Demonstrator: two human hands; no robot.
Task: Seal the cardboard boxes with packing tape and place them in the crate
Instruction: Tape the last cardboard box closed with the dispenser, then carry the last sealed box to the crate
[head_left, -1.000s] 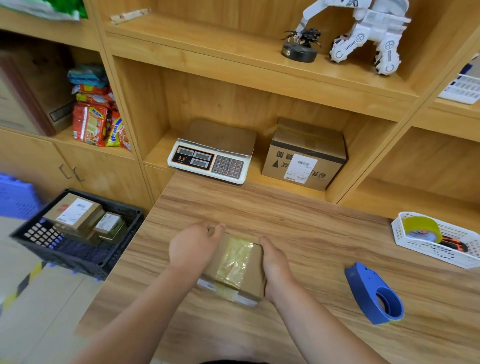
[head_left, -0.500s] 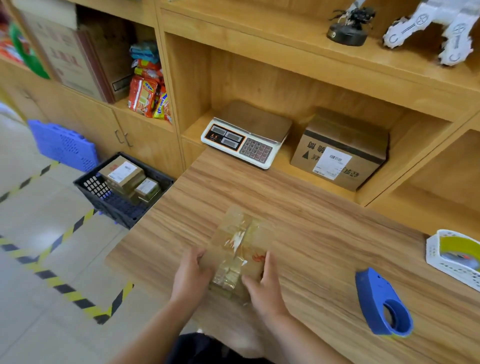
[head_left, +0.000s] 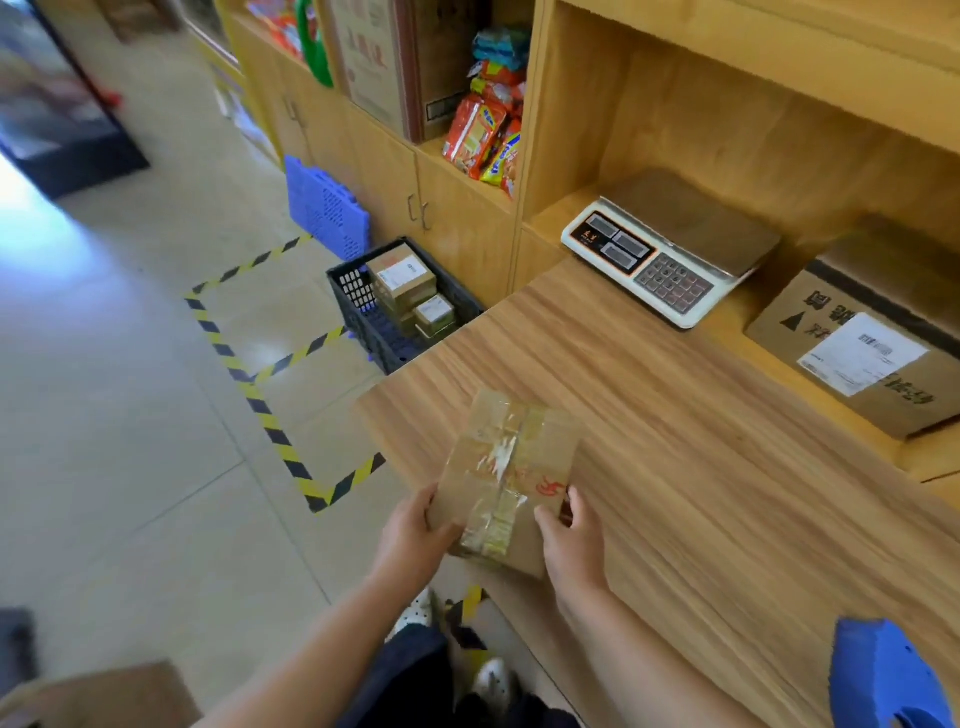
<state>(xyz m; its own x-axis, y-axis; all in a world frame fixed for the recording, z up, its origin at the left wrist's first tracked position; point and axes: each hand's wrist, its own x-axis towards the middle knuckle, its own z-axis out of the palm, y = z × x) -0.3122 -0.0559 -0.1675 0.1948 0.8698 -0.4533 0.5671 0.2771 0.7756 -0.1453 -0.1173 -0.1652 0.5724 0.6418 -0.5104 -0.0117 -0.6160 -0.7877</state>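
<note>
A small cardboard box, wrapped in shiny clear tape, is lifted and tilted over the front left corner of the wooden counter. My left hand grips its near left edge and my right hand grips its near right edge. On the floor to the left of the counter stands a black crate with several taped boxes inside. A blue tape dispenser lies on the counter at the lower right.
A white scale and a large labelled cardboard box sit in the shelf behind the counter. A blue folded crate leans on the cabinets. Yellow-black tape marks the floor. Another cardboard box lies at the bottom left.
Both hands have lifted the taped box off the counter and brought it toward the counter's left corner. The view has swung left toward the floor and crate.
</note>
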